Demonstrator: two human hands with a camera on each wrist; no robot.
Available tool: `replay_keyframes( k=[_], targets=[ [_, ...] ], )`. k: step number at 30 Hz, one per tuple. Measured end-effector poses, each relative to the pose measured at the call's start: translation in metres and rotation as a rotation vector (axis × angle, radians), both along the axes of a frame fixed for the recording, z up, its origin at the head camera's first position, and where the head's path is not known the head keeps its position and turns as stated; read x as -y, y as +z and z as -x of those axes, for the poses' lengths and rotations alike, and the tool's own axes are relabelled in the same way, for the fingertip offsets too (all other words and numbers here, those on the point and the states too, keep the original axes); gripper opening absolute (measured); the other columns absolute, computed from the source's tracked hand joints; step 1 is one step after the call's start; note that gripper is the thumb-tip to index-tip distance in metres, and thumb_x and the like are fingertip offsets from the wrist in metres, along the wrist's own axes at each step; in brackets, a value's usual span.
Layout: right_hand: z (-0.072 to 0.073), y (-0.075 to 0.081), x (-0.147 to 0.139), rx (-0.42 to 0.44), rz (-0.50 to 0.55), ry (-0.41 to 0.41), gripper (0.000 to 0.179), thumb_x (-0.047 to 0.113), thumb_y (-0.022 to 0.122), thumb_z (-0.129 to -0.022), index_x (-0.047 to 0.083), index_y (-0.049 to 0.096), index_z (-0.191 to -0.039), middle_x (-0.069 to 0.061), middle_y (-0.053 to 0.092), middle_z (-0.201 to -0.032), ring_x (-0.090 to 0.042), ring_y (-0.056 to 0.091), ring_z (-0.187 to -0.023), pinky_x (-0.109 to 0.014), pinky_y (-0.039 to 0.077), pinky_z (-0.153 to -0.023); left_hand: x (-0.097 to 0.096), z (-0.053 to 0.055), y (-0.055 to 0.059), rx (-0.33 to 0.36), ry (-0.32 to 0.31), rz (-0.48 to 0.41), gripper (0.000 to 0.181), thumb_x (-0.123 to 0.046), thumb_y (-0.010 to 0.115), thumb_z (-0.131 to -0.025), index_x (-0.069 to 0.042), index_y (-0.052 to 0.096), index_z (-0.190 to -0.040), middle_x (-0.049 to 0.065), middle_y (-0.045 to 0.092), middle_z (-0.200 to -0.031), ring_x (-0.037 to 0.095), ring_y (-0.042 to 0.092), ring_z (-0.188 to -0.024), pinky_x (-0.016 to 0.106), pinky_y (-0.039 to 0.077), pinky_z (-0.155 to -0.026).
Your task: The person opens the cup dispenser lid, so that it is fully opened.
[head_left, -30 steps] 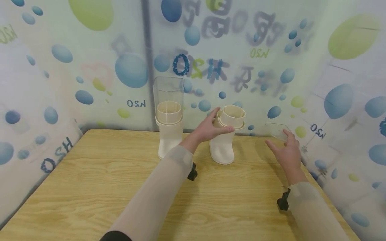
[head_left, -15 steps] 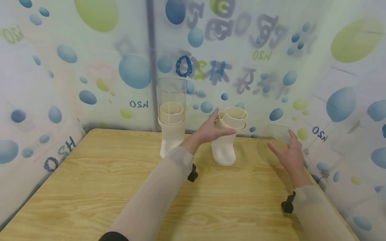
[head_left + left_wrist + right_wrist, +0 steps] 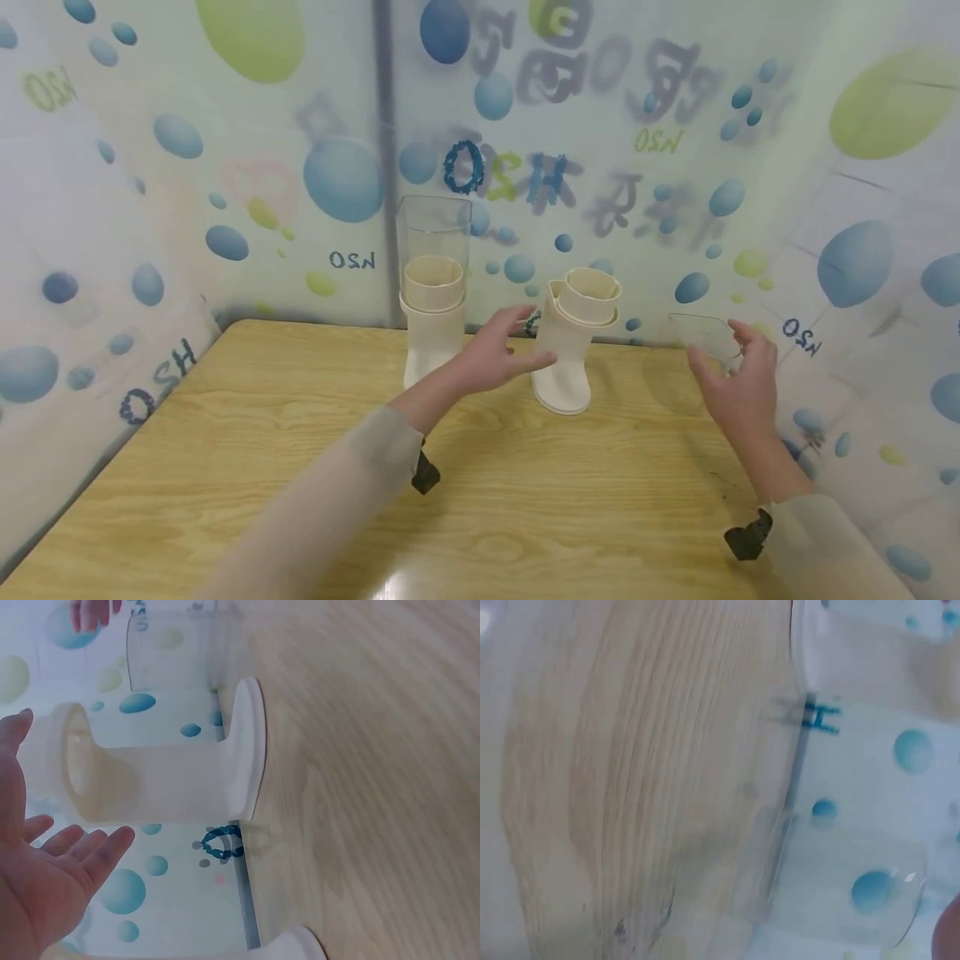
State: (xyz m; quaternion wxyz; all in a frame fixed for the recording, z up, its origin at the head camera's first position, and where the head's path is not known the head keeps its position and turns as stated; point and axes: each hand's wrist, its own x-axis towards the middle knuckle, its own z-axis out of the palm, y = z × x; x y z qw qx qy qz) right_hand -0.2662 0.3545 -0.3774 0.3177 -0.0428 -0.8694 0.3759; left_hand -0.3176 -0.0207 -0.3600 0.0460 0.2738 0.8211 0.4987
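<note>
Two cream-white dispenser stands with round collars are upright near the back of the table. The left stand point(image 3: 435, 325) carries a clear plastic container point(image 3: 437, 225) on its top. Its neighbour, the right stand point(image 3: 562, 358), has an open round top. My left hand point(image 3: 487, 354) is just left of the right stand, fingers spread and holding nothing. Farther right, a second clear container point(image 3: 840, 877) stands on the table, with only its rim plain in the head view. My right hand point(image 3: 738, 379) is right at that rim, thumb and fingers apart, loosely bent.
The wood-grain table point(image 3: 300, 483) runs back to a patterned curtain point(image 3: 337, 108) with blue and green spots. Curtain walls also border the table on the left and right. Each wrist wears a small black camera mount point(image 3: 426, 473).
My left hand has come away from the collar of the right stand, moving left and down. My right hand has shifted slightly right, and the head view has turned slightly left.
</note>
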Motion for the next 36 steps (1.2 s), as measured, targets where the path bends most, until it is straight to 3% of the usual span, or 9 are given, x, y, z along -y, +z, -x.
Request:
replay_keyframes(
  k=[3,6,10,14,20,22,26,29,36],
  targets=[
    [-0.014,0.005,0.022,-0.046,-0.005,0.113,0.068,0.024,0.075,-0.102,0.003,0.046,-0.160,-0.025,0.048,-0.156,-0.042,0.048,-0.144,-0.038,0.039,-0.124,0.017,-0.017,-0.002,-0.023,-0.021,0.006,0.089,-0.041,0.080,-0.102,-0.015,0.033,-0.173,0.008,0.037,-0.176,0.032,0.041,-0.162,0.056,0.047,-0.124],
    [-0.026,0.004,0.043,-0.117,-0.071,0.210,0.062,0.012,0.078,-0.099,-0.004,0.052,-0.153,-0.025,0.055,-0.146,-0.037,0.055,-0.133,-0.011,0.035,-0.115,0.033,-0.033,-0.004,-0.037,-0.025,0.013,0.081,-0.039,0.080,-0.102,-0.016,0.041,-0.170,0.007,0.045,-0.172,0.030,0.047,-0.159,0.054,0.050,-0.121],
    [-0.031,0.002,0.071,-0.243,-0.130,0.336,0.055,0.002,0.081,-0.092,-0.009,0.060,-0.141,-0.027,0.064,-0.132,-0.015,0.058,-0.123,-0.002,0.036,-0.108,0.057,-0.052,-0.007,-0.065,-0.021,0.014,0.072,-0.036,0.080,-0.103,-0.017,0.049,-0.164,0.006,0.051,-0.168,0.030,0.054,-0.153,0.052,0.055,-0.116],
    [-0.035,0.002,0.097,-0.316,-0.165,0.445,0.051,-0.001,0.083,-0.087,-0.009,0.064,-0.133,-0.025,0.070,-0.125,-0.003,0.059,-0.121,-0.005,0.041,-0.109,0.079,-0.065,-0.009,-0.114,-0.017,-0.013,0.065,-0.031,0.079,-0.103,-0.016,0.054,-0.160,0.009,0.055,-0.164,0.033,0.059,-0.148,0.053,0.059,-0.110],
    [-0.044,0.010,0.134,-0.251,-0.215,0.544,0.049,0.004,0.084,-0.091,-0.001,0.065,-0.135,-0.016,0.070,-0.133,-0.032,0.067,-0.121,-0.007,0.042,-0.110,0.110,-0.077,-0.005,-0.152,0.022,-0.039,0.060,-0.026,0.081,-0.102,-0.017,0.058,-0.157,0.011,0.058,-0.160,0.034,0.063,-0.143,0.050,0.061,-0.106],
    [-0.046,0.015,0.144,-0.218,-0.223,0.560,0.048,0.007,0.084,-0.092,0.002,0.065,-0.136,-0.016,0.069,-0.135,-0.034,0.068,-0.122,-0.012,0.045,-0.110,0.121,-0.079,-0.002,-0.159,0.048,-0.045,0.060,-0.024,0.082,-0.101,-0.017,0.059,-0.157,0.012,0.059,-0.159,0.034,0.064,-0.142,0.050,0.062,-0.106],
    [-0.044,0.025,0.162,-0.165,-0.218,0.586,0.048,0.012,0.083,-0.095,0.004,0.064,-0.139,-0.016,0.068,-0.138,-0.034,0.068,-0.126,-0.038,0.055,-0.110,0.142,-0.078,0.002,-0.165,0.104,-0.051,0.061,-0.022,0.082,-0.101,-0.016,0.058,-0.157,0.012,0.059,-0.159,0.036,0.063,-0.142,0.050,0.062,-0.105],
    [-0.039,0.034,0.175,-0.135,-0.213,0.606,0.049,0.014,0.081,-0.098,0.005,0.063,-0.143,-0.015,0.066,-0.140,-0.034,0.066,-0.129,-0.055,0.054,-0.110,0.158,-0.075,0.007,-0.167,0.155,-0.043,0.062,-0.023,0.082,-0.101,-0.015,0.057,-0.157,0.012,0.058,-0.159,0.036,0.062,-0.143,0.052,0.061,-0.106],
    [-0.020,0.060,0.206,-0.085,-0.196,0.632,0.056,0.021,0.081,-0.100,0.009,0.060,-0.151,-0.014,0.062,-0.146,-0.033,0.064,-0.135,-0.055,0.052,-0.116,0.184,-0.059,0.018,-0.168,0.229,-0.053,0.062,-0.025,0.078,-0.104,-0.011,0.053,-0.160,0.015,0.054,-0.162,0.041,0.059,-0.146,0.061,0.056,-0.110]
  ],
)
